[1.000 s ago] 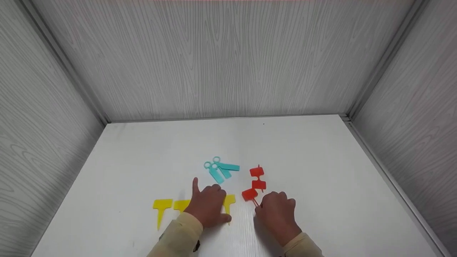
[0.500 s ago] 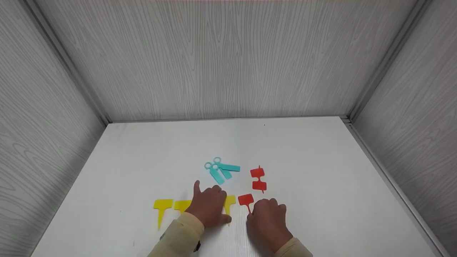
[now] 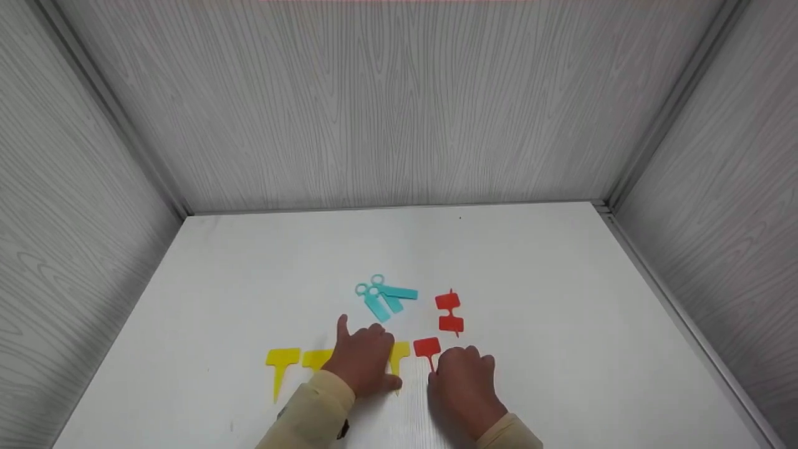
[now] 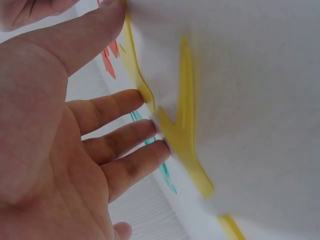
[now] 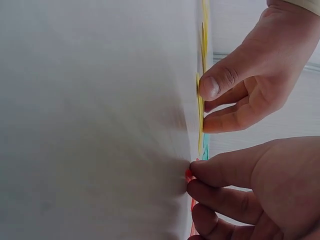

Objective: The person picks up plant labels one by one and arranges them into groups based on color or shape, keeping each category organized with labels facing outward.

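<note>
My right hand (image 3: 464, 386) pinches the stem of a red T-shaped plant label (image 3: 427, 347) between thumb and forefinger, low over the table; the label's flat head points away from me. Just left of it lies a yellow plant label (image 3: 401, 350). My left hand (image 3: 363, 362) rests on that one, its thumb on the stem's tip and its extended fingertips touching near the head. In the left wrist view, another yellow plant label (image 4: 187, 145) lies beside those fingertips. Two yellow labels, one at far left (image 3: 283, 357) and one partly hidden (image 3: 317, 358) by my left hand, complete the row.
Beyond my hands, several turquoise ring-ended tags (image 3: 399, 292) lie fanned and overlapping. Two red labels (image 3: 448, 302) lie right of them, stems overlapping. Wood-grain panels (image 3: 386, 106) close off the white table (image 3: 530, 262) at the back and sides.
My right hand has shifted left and slightly towards me, carrying the red plant label. That label has turned from slanted to nearly straight beside the yellow one. My left hand stays in place.
</note>
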### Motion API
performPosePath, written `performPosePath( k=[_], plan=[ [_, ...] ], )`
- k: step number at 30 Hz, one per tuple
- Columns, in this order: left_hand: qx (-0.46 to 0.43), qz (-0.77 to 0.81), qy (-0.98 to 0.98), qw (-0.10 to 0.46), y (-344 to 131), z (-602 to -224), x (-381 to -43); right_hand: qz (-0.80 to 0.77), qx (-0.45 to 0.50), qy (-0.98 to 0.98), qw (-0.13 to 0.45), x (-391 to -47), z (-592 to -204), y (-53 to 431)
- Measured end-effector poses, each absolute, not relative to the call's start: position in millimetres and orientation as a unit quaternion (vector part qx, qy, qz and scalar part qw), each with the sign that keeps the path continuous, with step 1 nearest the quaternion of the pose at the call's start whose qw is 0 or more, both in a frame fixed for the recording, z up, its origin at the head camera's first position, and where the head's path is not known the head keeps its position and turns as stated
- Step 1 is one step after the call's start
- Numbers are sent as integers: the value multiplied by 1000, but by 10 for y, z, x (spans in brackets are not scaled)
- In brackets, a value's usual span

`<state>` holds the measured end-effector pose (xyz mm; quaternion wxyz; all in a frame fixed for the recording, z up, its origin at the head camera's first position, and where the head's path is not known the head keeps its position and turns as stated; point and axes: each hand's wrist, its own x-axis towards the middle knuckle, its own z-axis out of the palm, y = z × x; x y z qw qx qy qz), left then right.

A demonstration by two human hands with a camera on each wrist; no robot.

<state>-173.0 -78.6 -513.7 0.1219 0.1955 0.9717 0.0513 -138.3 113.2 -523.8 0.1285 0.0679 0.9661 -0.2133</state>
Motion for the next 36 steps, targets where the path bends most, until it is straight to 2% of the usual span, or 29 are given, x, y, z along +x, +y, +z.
performPosePath(
  k=[9, 21, 32, 36],
  plan=[
    [197, 55, 971, 127, -783, -5130, -1745, -216, 51, 965, 142, -1351, -5225, 1092],
    [206, 64, 970, 112, -808, -5142, -1725, -211, 22, 971, 108, -1338, -5233, 1110],
    [204, 69, 970, 114, -810, -5119, -1715, -186, 39, 981, 24, -1723, -5136, 1444],
    [200, 69, 971, 115, -811, -5148, -1720, -187, 43, 981, 20, -1854, -5152, 1531]
  ],
)
